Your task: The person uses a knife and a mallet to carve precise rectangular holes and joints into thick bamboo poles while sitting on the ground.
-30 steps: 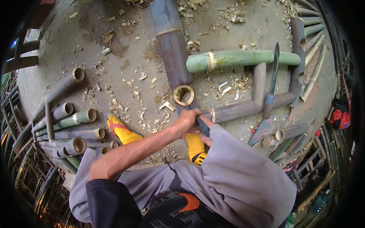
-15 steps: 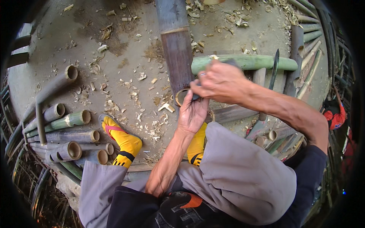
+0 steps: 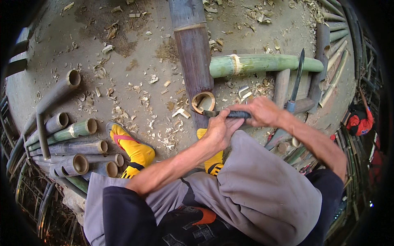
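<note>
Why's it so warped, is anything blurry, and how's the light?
Head view: the fisheye seems to bow the bamboo poles at the right rim; head view: the right hand looks soft, perhaps from motion; head view: light on the floor is soft, without hard shadows.

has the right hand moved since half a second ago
Yes: against the green bamboo, the right hand has moved toward the person and rightward, no longer overlapping the bamboo in view.
</note>
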Tool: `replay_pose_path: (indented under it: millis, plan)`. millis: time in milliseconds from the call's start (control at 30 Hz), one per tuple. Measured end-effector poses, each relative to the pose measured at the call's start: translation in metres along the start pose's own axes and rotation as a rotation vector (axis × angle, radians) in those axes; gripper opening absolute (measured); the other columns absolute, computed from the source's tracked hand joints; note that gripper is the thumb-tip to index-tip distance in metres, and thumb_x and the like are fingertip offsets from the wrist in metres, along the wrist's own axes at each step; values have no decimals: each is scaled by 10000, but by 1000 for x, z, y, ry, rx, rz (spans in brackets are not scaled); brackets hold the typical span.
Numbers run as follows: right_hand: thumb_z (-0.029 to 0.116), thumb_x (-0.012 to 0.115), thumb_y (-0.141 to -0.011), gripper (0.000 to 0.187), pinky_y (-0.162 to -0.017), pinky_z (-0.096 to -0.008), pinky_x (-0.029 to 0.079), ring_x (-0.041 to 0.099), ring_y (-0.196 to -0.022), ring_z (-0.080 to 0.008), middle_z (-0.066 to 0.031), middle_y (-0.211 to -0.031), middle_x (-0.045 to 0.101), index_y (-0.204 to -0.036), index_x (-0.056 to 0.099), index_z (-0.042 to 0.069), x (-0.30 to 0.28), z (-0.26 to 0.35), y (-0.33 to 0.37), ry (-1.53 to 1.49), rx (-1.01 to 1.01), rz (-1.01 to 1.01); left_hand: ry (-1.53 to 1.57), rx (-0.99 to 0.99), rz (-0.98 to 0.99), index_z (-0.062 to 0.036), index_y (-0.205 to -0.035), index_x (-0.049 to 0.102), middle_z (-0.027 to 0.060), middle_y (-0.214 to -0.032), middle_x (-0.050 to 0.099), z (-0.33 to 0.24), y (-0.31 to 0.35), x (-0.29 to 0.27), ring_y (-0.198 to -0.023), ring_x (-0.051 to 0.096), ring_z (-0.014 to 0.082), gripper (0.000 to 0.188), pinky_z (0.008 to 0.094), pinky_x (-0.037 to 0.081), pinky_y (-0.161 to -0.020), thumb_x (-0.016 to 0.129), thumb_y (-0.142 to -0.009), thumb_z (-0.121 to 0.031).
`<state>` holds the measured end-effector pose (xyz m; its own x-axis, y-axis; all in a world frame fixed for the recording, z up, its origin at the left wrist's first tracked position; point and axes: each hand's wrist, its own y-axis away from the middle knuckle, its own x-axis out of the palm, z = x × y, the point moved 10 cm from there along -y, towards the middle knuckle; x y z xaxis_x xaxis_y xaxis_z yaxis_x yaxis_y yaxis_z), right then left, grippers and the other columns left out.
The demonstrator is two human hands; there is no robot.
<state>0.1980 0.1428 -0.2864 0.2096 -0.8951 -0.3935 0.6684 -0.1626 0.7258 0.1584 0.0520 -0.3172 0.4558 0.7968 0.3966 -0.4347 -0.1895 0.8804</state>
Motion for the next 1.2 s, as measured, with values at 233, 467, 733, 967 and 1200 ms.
replay_pose_path:
  millis: [233, 467, 733, 967, 1200]
  plan:
    - [305, 659, -743, 486, -550, -434, 457, 617, -641, -402, -214, -708, 619, -1163, 494, 124, 130, 24, -5, -1097, 696, -249, -985, -239, -186, 78, -928, 577, 186, -893, 624, -47, 17, -54, -714, 649, 230, 319, 298, 585, -606, 436, -943, -208]
    - [213, 665, -722, 463, -670, -476, 483, 635, -783, -385, -208, -836, 634, -1154, 498, 211, 101, 12, 22, -582, 572, -443, -1123, -38, -62, 50, -968, 603, 121, -831, 644, -27, -9, -39, -632, 644, 220, 291, 336, 585, -604, 505, -898, -214]
    - [190, 652, -728, 355, -623, -398, 483, 638, -630, -258, -85, -739, 649, -1073, 582, 144, -54, 30, -9, 505, -2, -404, 39, 281, 323, 16, -1179, 500, 124, -1156, 567, -38, -10, 16, -1094, 549, 216, 323, 377, 461, -985, 530, -947, -207]
    - [242, 613, -737, 233, -662, -307, 430, 625, -720, -180, -5, -728, 651, -935, 620, 119, -61, 91, -91, 1076, -295, -98, 805, 247, 685, 27, -1212, 489, 154, -1283, 518, -68, -7, 14, -1220, 485, 220, 301, 347, 349, -1100, 485, -965, -145]
    - [127, 638, -715, 323, -611, -493, 473, 628, -701, -404, -189, -721, 627, -1027, 560, 94, 10, -2, 22, -233, 468, -488, -972, 391, 145, 72, -982, 570, 140, -938, 618, -48, -22, 5, -854, 646, 245, 265, 314, 567, -713, 552, -889, -176]
